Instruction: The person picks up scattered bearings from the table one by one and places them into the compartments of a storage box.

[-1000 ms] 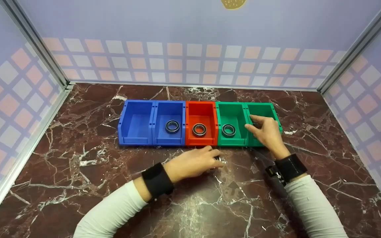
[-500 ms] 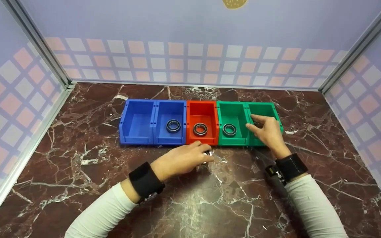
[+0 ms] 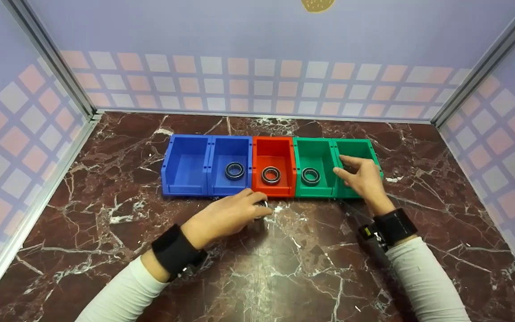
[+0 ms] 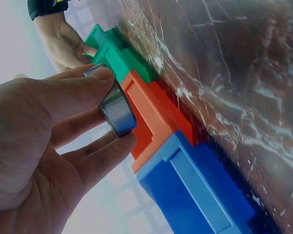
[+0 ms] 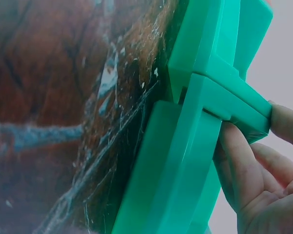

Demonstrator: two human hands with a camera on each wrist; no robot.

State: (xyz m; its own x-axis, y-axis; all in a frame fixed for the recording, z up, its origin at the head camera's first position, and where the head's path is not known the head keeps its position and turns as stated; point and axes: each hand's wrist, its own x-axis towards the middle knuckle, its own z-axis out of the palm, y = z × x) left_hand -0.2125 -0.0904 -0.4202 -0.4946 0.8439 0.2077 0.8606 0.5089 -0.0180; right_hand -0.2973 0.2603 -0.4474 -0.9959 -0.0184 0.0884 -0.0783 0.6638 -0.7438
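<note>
Thumb and fingers of my left hand (image 3: pixel 228 214) pinch a metal ball bearing (image 4: pixel 119 111) just in front of the red bin (image 3: pixel 273 150). In the left wrist view its shiny outer rim shows. My right hand (image 3: pixel 365 179) is at the two green bins. In the right wrist view its thumb and fingers pinch the shared side walls, thumb on one side, fingers inside the far-right green bin (image 5: pixel 185 161). One ring bearing (image 3: pixel 234 171) lies in the second blue bin (image 3: pixel 230 150), another bearing (image 3: pixel 271 175) in the red bin, a third bearing (image 3: pixel 310 176) in the left green bin (image 3: pixel 313 152).
The leftmost blue bin (image 3: pixel 188 165) ends the row of bins, which stand side by side on a dark red marbled table (image 3: pixel 257 277). Purple panels with pink and white squares (image 3: pixel 264 87) enclose the back and both sides.
My left hand has moved left along the front of the bins with the bearing, from before the green bin to before the red one. The right hand has stayed in place.
</note>
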